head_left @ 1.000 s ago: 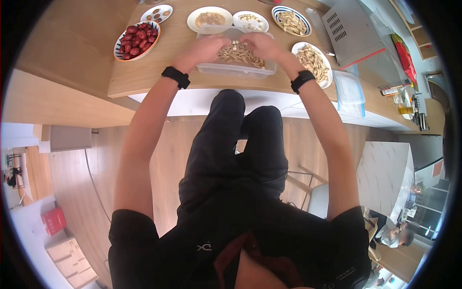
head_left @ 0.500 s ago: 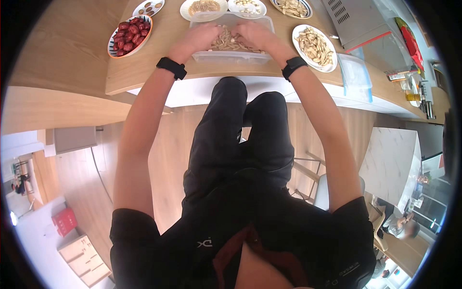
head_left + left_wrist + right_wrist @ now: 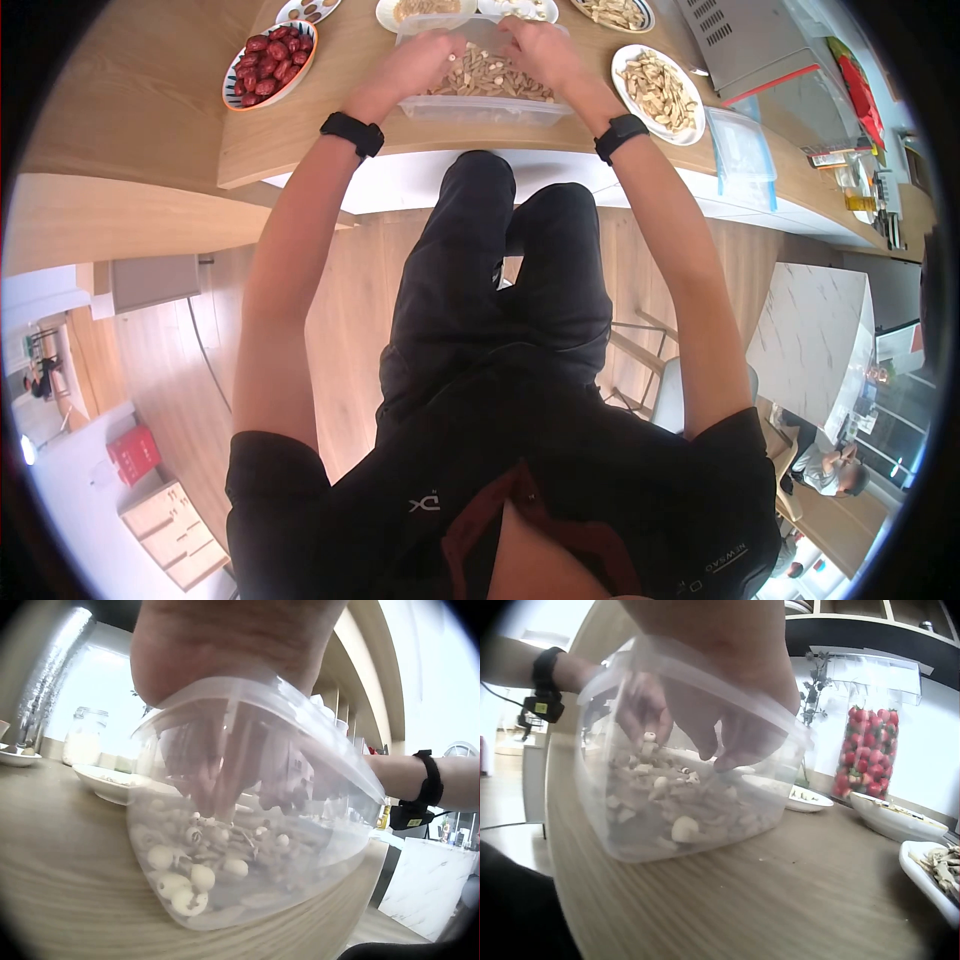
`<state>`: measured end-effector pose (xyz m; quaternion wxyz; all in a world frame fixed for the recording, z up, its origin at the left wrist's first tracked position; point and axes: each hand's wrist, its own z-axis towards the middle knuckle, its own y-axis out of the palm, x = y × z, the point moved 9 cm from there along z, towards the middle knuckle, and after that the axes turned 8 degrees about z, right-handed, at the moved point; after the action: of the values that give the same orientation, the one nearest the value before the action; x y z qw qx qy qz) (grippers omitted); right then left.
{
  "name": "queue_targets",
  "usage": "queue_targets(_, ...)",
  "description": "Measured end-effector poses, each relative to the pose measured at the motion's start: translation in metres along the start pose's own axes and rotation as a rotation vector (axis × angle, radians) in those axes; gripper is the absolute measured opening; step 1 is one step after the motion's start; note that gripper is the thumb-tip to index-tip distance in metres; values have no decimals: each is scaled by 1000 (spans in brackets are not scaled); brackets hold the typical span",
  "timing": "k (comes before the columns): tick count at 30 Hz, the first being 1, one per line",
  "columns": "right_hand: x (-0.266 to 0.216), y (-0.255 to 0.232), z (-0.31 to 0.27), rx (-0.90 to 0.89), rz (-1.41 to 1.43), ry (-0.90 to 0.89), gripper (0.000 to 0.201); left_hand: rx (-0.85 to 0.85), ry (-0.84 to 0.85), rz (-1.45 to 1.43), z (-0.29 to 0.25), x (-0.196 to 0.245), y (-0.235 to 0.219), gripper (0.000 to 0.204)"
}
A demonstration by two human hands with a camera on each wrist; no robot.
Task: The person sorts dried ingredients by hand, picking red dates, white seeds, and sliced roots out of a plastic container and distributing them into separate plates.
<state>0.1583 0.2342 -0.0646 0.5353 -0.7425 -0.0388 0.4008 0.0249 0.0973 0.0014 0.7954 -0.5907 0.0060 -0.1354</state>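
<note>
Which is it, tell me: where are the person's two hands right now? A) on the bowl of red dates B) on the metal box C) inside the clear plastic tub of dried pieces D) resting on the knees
C: both the left hand and the right hand reach down into the clear plastic tub, fingers among the dried pieces.

head camera is looking steeply down from above; both wrist cameras are sitting low on the counter, close, facing inward, sharing the clear container.
</note>
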Motion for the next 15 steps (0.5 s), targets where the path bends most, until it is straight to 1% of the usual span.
queue_targets(1, -86, -31, -36, 220, -159, -415, 22, 12, -18, -36, 0, 1, -3, 15)
queue_targets(2, -87, -31, -36, 218, -159, -414, 22, 24, -36, -73, 1, 0, -6, 14)
queue_targets(4, -93, -18, -37, 100, -243, -484, 21, 9, -34, -100, 0, -1, -5, 13)
queue_targets(5, -94, -19, -39, 99, -243, -484, 21, -5, -30, -126, 1, -1, -4, 13)
queue_targets(7, -92, -1, -42, -97, -310, -521, 18, -24, -40, -148, 0, -2, -2, 13)
queue_targets(11, -96, 1, -41, -46, -284, -572, 15, -68, -72, -172, 0, -2, -1, 13)
queue_targets(14, -99, -1, -44, -60, -327, -550, 13, -87, -54, -133, -2, 5, -6, 13)
queue_targets(15, -99, -2, -45, -95, -294, -521, 13, -77, -52, -127, -2, 7, -10, 13)
